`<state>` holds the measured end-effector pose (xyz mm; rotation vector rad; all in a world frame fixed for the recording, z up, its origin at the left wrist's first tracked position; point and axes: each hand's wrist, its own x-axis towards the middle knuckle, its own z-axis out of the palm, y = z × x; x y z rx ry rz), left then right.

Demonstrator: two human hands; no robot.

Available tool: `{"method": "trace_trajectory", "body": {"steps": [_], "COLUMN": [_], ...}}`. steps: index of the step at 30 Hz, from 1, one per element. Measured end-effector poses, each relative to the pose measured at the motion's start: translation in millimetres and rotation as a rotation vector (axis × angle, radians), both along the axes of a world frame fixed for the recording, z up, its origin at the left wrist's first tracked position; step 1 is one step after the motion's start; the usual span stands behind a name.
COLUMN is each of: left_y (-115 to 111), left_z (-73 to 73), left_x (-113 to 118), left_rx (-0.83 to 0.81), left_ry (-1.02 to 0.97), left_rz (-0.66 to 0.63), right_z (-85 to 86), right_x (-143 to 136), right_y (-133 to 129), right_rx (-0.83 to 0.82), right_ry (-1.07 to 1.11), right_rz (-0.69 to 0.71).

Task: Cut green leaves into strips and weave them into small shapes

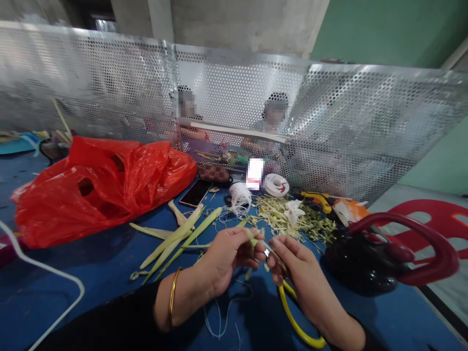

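Note:
My left hand (pixel 228 258), a gold bangle at its wrist, is closed with its fingertips pinching a pale green leaf strip (pixel 251 238). Close beside it, my right hand (pixel 298 265) is curled round yellow-handled scissors (pixel 302 329). A large yellow handle loop hangs below that palm, and a short bit of metal blade shows between the two hands. My right thumb and fingertips are near the strip; whether they touch it I cannot tell. Long pale green leaves (pixel 175 239) lie left of my hands. Beyond the hands is a pile of small greenish cut pieces (pixel 274 214).
A red plastic bag (pixel 109 190) fills the left. A dark phone (pixel 196 193), white string (pixel 240 199) and a tape roll (pixel 277 185) lie farther back. At right stands a black kettle (pixel 361 263). Two people sit behind the perforated metal panel (pixel 234 83).

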<state>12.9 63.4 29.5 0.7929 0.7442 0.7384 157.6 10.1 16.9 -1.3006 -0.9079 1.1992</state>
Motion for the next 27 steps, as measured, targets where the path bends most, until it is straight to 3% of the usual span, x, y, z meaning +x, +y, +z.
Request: {"method": "trace_trajectory", "body": {"steps": [3,6,11,14,19,27], "left_y": [4.9,5.5,-0.1,-2.5,-4.8,-1.0], "left_z": [1.2,0.8,3.3,4.9,0.8,-7.7], "left_x": [-1.6,-2.1,-1.3,-1.2,-1.1,-3.2], "left_rx": [0.002,0.066,0.169,0.192,0.149,0.082], "left_ry": [0.017,0.081,0.178,0.215,0.200,0.075], "left_rz": [0.053,0.027,-0.147,-0.243,-0.358,-0.431], "right_z": [10.1,19.0,22.5,23.2,19.2,5.4], "right_x": [5.8,13.1,23.1,23.5,18.0,12.1], "right_y": [-4.2,-8.4,-10.0,-8.1,-4.2,-3.7], "right_rx": [0.156,0.235,0.158,0.184,0.481,0.322], "right_ry": [-0.194,-0.299,-0.108,-0.178,-0.504,-0.570], "right_rz": [0.019,0.185,0.331,0.291,0.064,0.079]}}
